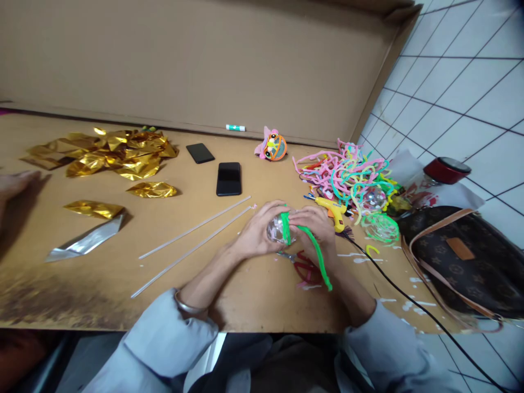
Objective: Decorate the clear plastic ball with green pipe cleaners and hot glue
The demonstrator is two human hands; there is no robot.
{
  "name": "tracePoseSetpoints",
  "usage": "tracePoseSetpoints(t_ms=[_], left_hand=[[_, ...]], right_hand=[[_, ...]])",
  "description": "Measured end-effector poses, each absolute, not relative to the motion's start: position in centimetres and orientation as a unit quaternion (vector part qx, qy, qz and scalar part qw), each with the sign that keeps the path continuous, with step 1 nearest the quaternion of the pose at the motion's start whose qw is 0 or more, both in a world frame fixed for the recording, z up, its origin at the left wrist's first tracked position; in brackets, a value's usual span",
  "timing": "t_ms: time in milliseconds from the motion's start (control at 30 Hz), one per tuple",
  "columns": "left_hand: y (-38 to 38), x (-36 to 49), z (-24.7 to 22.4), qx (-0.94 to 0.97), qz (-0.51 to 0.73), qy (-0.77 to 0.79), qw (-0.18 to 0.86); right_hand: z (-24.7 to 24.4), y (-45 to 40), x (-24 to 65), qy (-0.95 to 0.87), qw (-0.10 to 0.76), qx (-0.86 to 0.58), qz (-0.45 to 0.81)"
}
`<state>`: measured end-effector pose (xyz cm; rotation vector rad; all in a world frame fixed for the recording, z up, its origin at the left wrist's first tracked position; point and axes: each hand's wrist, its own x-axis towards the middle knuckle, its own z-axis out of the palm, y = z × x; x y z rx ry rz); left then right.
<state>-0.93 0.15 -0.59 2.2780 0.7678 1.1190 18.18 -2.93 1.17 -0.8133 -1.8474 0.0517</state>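
Grey sleeves point(159, 335) on either side of a clear ball

Both hands meet at the ball, above the near part of the table point(254, 300) in the head view. The left hand point(257, 228) curls around the ball's side; the right hand point(317, 226) pinches a fuzzy green strip point(316, 251) against it, the loose end trailing toward the table's front edge. Red-handled scissors point(306, 269) lie just below, partly hidden. To the right rest a yellow glue gun point(334, 212), a tangled heap of pastel fuzzy strips point(341, 172) and a brown handbag point(458, 262). Two thin clear sticks point(192, 228) lie left of the hands, with two dark phones point(228, 179) beyond. Crumpled gold foil point(123, 153) covers the far left, near another person's hand point(18, 184).
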Motion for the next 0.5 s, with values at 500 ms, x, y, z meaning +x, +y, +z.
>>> tracePoseSetpoints(t_ms=[500], left_hand=[[0.42,-1.23,-0.38,0.814,0.424,0.299,0.261]], right_hand=[[1.87,-3.14,18.29,-0.776,0.496,-0.387,0.051]])
